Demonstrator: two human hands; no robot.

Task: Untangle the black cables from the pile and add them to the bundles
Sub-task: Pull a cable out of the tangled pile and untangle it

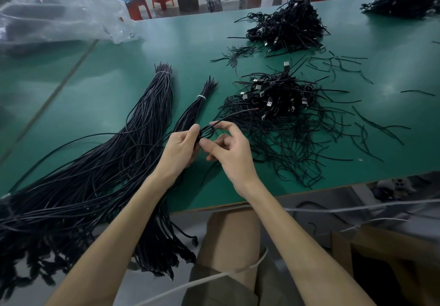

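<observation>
At the front edge of the bench point(190, 43), the left hand point(181, 148) and right hand point(231, 153) both pinch a looped black cable point(206, 130), between the small bundle point(192, 110) and the tangled pile point(281, 105). The large bundle point(142, 124) overhangs the front edge; a plastic bag point(59, 15) lies at the far left corner.

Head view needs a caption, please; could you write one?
Left hand and right hand pinch looped black cable between bundles and pile.

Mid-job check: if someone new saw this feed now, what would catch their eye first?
At centre, the left hand and right hand hold one looped cable above the green table. Left of them lies a large tied bundle, with a small bundle beside it. Right of them sprawls the tangled pile, USB plugs showing.
</observation>
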